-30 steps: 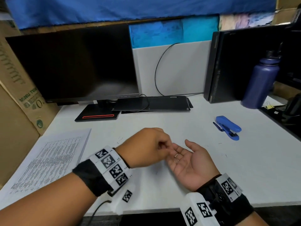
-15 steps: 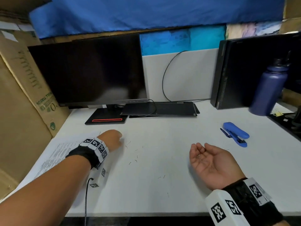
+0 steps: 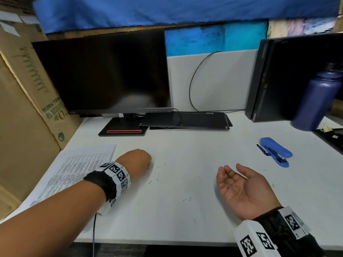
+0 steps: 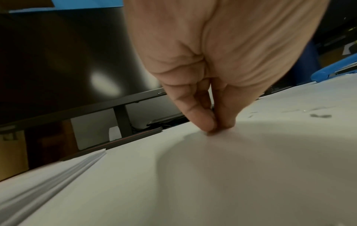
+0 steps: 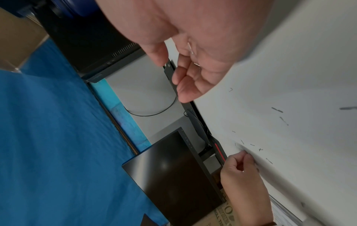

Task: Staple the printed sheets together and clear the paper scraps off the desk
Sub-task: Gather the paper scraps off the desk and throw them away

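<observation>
Printed sheets lie in a stack at the desk's left; the stack's edge shows in the left wrist view. Several tiny dark scraps are scattered over the white desk, and they show again in the right wrist view. My left hand is down on the desk beside the sheets, thumb and fingertips pinched together on a small scrap. My right hand lies palm up and cupped, with a few small bits in the palm. A blue stapler sits beyond it, untouched.
A black monitor and a flat black device stand at the back. A computer tower and a dark blue bottle are at the right. A cardboard box walls the left side.
My left hand has left the right palm and gone left to the desk beside the sheets, where it now pinches at the surface. The right hand stays palm up.
</observation>
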